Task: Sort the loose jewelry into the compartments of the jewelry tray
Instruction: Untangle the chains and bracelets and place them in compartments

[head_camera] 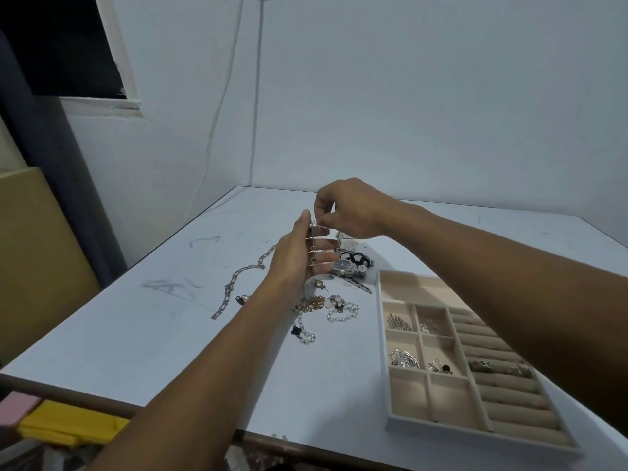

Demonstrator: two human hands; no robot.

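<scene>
head view has my right hand [350, 209] pinching the top end of a thin pale chain with small heart charms [313, 248]. the chain hangs above the middle of the white tabletop [136, 334], against my left hand [295, 260], whose fingers lie straight behind it and grip nothing. the pinch looks slight to me. if it slips, the chain would drop onto the heap of gold pieces and white pearl strands [341, 312] just below and tangle. the hearts could also catch on my fingers. the beige sectioned jewelry tray [383, 334] sits at the near right corner, with my right forearm crossing above it. a dark-faced silver watch [341, 266] lies between my hands and the tray's far end. a chunky silver link chain [238, 283] trails toward the left edge.
</scene>
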